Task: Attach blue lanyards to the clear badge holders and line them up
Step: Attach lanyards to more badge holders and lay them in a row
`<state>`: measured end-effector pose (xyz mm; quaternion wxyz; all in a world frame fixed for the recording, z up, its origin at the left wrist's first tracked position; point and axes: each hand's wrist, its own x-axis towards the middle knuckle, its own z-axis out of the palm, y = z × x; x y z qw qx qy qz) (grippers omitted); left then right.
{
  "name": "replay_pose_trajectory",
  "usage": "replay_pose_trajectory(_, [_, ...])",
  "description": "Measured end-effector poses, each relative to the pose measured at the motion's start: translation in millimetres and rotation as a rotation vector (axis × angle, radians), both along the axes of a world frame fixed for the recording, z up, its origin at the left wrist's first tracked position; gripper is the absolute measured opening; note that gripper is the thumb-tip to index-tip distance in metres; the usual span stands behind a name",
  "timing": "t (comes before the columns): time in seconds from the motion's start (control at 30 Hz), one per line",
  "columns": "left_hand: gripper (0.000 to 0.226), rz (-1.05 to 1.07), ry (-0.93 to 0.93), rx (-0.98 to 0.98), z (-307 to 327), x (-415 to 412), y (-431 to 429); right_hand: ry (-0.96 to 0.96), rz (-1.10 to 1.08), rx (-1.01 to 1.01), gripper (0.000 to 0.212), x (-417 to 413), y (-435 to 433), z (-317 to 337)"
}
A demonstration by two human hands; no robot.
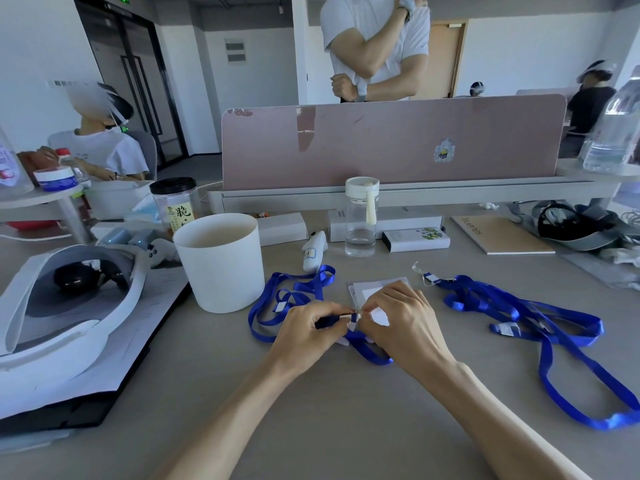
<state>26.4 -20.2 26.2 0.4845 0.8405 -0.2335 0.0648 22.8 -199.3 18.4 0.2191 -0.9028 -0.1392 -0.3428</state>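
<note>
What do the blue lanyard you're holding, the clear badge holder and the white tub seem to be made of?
Blue lanyard: flat woven ribbon, probably polyester; it folds limply with a slight sheen.
Badge holder: soft clear plastic, likely vinyl; glossy, and a white card shows through.
White tub: matte, smooth wall; plastic or coated paper, cannot tell which.

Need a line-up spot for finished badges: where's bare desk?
Bare desk along the near edge, from the papers to the right lanyard pile. A smaller patch lies between the bottle and that pile. Crowded: headset and tub at left, boxes at back.
</note>
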Motion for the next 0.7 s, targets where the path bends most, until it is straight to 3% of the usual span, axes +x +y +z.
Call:
replay_pose_trajectory(0.3, [0.02, 0.037, -0.034, 0.027, -6.0, 3.7, 0.0, 0.112, 0.002, 0.042, 0.006, 2.3, -1.0, -5.2])
replay_pose_trajectory(0.7, [0.02, 0.026, -0.011, -0.013, -6.1, 3.7, -0.4, 0.058, 0.008, 0.014, 0.007, 3.9, -3.7, -5.1])
